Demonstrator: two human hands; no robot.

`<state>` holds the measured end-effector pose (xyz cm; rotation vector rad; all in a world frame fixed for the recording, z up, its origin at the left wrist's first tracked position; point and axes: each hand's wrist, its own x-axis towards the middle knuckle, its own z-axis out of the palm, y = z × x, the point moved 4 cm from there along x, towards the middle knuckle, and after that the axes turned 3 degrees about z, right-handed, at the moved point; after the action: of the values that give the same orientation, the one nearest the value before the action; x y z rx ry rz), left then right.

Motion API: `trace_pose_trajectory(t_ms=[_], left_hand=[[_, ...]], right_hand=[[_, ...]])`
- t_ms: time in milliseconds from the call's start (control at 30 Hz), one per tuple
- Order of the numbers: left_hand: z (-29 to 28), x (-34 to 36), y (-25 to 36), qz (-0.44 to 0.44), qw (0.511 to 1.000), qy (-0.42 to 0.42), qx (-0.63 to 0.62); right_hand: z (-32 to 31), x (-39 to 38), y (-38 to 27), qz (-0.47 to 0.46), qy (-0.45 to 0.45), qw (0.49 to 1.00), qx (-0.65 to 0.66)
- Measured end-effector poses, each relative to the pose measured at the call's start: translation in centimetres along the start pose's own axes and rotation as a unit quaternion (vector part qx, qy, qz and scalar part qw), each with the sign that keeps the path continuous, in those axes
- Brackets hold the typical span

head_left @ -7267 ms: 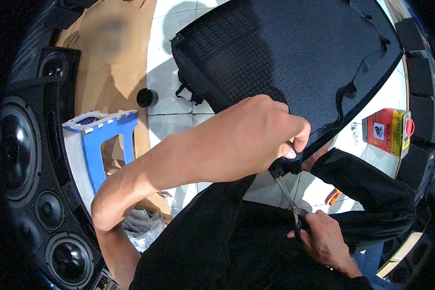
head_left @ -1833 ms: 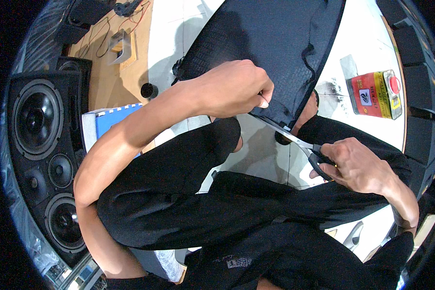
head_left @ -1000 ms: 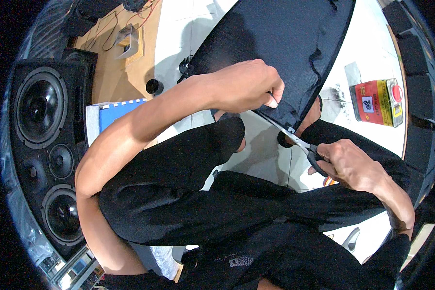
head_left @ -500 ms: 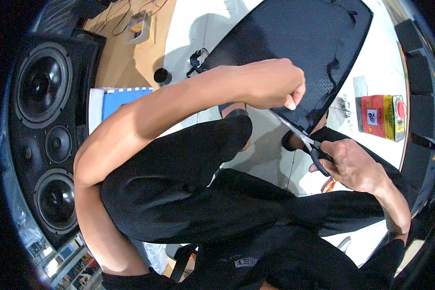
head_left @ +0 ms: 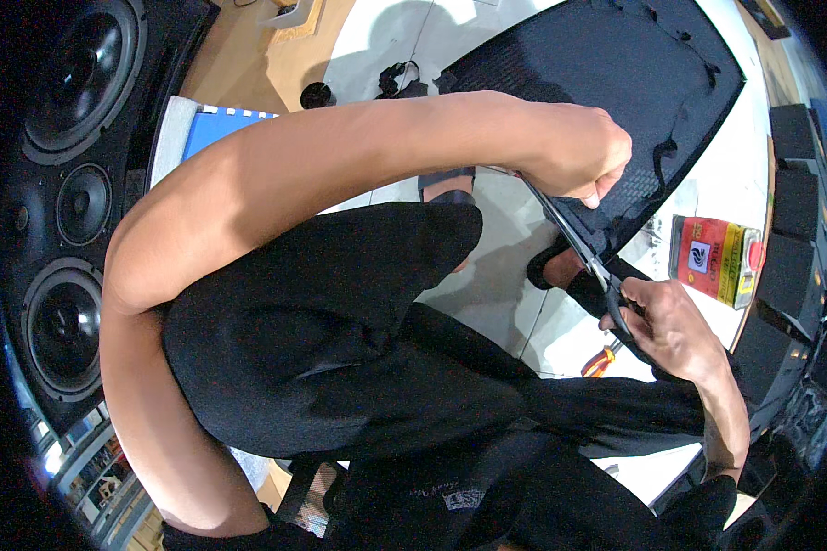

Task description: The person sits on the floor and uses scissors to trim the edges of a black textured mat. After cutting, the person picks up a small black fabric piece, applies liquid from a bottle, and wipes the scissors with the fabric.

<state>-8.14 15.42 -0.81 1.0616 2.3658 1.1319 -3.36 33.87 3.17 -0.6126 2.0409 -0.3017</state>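
A large black panel (head_left: 606, 83) with a perforated mesh look and loose black fabric along its border lies tilted before me. My left hand (head_left: 583, 151) reaches across its near edge, fingers curled in a pinch on black fabric, mostly hidden under the hand. In my right hand (head_left: 671, 326) are scissors (head_left: 590, 257) with black handles, its fingers wrapped round the loops. The long blades run along the panel's near edge, pointing up and left toward my left wrist. How far the blades are parted is hard to see.
A red and yellow tin (head_left: 712, 260) stands at the right. A tool with red and yellow handles (head_left: 599, 362) lies near my right leg. Black scraps (head_left: 401, 83) and a round black object (head_left: 317, 95) are on the floor. A tall loudspeaker (head_left: 60, 211) and a blue box (head_left: 216, 129) stand left.
The view has shifted. My left hand has moved right, farther over the panel. The scissors are still in my right hand, their blades now reaching closer to my left wrist.
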Motion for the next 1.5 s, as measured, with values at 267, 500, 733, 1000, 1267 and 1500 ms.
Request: trace_pose_trajectory(t_ms=[267, 500, 733, 1000, 1267, 1500], left_hand=[[-0.2, 0.3, 0.1, 0.052, 0.999, 0.000, 0.018], [-0.1, 0.3, 0.3, 0.034, 0.999, -0.012, 0.023], [-0.2, 0.5, 0.6, 0.015, 0.999, -0.021, 0.043], [-0.3, 0.7, 0.2, 0.043, 0.998, 0.006, 0.048], [-0.9, 0.6, 0.4, 0.014, 0.999, 0.013, 0.039], [-1.1, 0.2, 0.2, -0.008, 0.999, 0.031, 0.039]], right_hand=[[-0.7, 0.5, -1.2, -0.028, 0.011, 0.997, -0.077], [-0.6, 0.9, -2.0, -0.063, 0.044, 0.993, -0.094], [-0.3, 1.3, -2.0, -0.030, 0.060, 0.995, -0.073], [-0.1, 1.3, -1.2, -0.027, 0.073, 0.996, -0.036], [-1.0, 1.4, -2.6, -0.008, 0.040, 0.996, -0.084], [-1.0, 1.0, -2.6, 0.024, 0.024, 0.994, -0.105]])
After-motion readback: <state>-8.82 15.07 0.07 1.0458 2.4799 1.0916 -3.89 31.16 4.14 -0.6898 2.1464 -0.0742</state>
